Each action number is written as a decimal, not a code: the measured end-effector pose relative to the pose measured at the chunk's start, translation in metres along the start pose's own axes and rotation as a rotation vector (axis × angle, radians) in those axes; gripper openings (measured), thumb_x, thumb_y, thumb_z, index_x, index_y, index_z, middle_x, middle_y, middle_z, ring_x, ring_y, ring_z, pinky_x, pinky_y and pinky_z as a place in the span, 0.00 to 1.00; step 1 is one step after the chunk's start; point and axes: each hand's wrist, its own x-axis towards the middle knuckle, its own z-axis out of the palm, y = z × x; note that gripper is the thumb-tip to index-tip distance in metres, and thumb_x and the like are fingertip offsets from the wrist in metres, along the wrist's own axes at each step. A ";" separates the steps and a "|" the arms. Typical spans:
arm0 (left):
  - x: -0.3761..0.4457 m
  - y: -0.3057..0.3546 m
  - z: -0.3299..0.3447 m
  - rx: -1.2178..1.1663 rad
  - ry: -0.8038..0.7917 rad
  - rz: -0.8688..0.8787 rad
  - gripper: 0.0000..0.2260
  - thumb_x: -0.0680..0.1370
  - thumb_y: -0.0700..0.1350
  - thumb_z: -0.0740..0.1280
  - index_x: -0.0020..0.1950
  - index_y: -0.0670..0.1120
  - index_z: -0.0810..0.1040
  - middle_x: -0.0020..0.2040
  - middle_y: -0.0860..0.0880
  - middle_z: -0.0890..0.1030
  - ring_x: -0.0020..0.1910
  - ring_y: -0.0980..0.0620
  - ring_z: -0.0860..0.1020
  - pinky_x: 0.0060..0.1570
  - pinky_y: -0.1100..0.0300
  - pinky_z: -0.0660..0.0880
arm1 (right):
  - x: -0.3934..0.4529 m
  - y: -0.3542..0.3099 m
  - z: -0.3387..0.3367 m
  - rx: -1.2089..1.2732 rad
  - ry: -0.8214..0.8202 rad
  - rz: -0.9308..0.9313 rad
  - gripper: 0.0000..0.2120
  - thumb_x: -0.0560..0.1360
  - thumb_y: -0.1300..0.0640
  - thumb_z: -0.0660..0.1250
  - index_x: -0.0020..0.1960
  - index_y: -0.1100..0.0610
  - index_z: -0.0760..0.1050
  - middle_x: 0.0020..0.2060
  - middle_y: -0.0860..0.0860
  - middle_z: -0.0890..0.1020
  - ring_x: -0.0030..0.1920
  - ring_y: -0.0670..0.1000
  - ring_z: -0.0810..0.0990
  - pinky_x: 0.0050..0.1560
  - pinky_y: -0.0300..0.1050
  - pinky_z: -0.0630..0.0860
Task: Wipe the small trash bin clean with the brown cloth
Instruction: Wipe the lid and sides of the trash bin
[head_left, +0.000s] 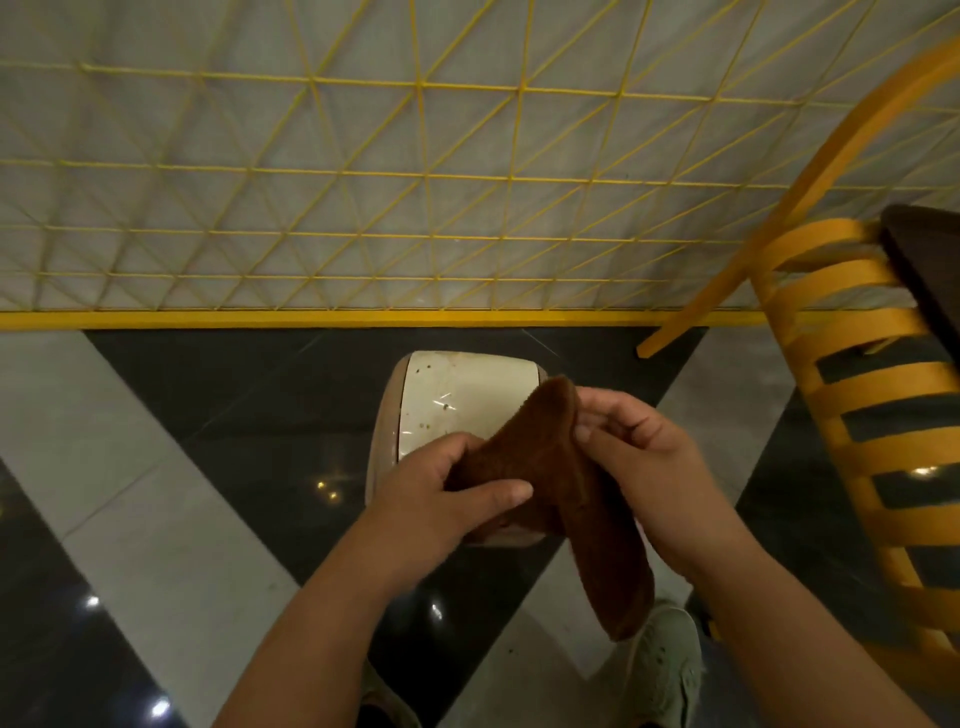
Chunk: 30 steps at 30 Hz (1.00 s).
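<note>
A small cream trash bin (457, 400) stands on the dark floor below me, its glossy lid speckled with small brown spots. Above it I hold the brown cloth (561, 483), folded over, with one end hanging down toward my shoe. My left hand (447, 493) grips the cloth's left part, thumb lying across it. My right hand (644, 452) pinches the cloth's upper right edge with curled fingers. The hands and cloth hide the bin's near and right sides.
A yellow slatted chair (852, 395) stands close on the right, one leg (727, 270) slanting to the floor beside the bin. A yellow wire-grid partition (415, 208) runs behind the bin. My pale shoe (670, 665) is below the cloth. The floor has black and grey tiles.
</note>
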 end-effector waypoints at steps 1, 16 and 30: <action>0.002 -0.002 -0.001 -0.030 0.043 -0.033 0.12 0.69 0.52 0.76 0.49 0.54 0.81 0.44 0.53 0.85 0.44 0.55 0.84 0.43 0.63 0.79 | 0.001 0.002 0.000 -0.096 0.060 -0.040 0.12 0.79 0.64 0.61 0.50 0.52 0.82 0.45 0.50 0.85 0.46 0.49 0.84 0.43 0.40 0.81; 0.012 0.020 -0.006 -0.247 0.011 -0.315 0.32 0.73 0.72 0.46 0.48 0.59 0.86 0.48 0.51 0.86 0.53 0.50 0.83 0.69 0.45 0.65 | 0.022 0.012 0.031 -0.215 -0.008 0.003 0.11 0.73 0.56 0.70 0.49 0.40 0.78 0.41 0.43 0.85 0.42 0.41 0.84 0.37 0.34 0.79; 0.062 -0.026 -0.036 0.796 0.314 -0.023 0.43 0.71 0.57 0.72 0.78 0.61 0.49 0.79 0.59 0.46 0.77 0.53 0.48 0.76 0.46 0.47 | 0.079 0.030 0.025 -1.179 0.039 -0.394 0.22 0.77 0.48 0.62 0.70 0.50 0.69 0.68 0.47 0.72 0.69 0.50 0.66 0.69 0.53 0.66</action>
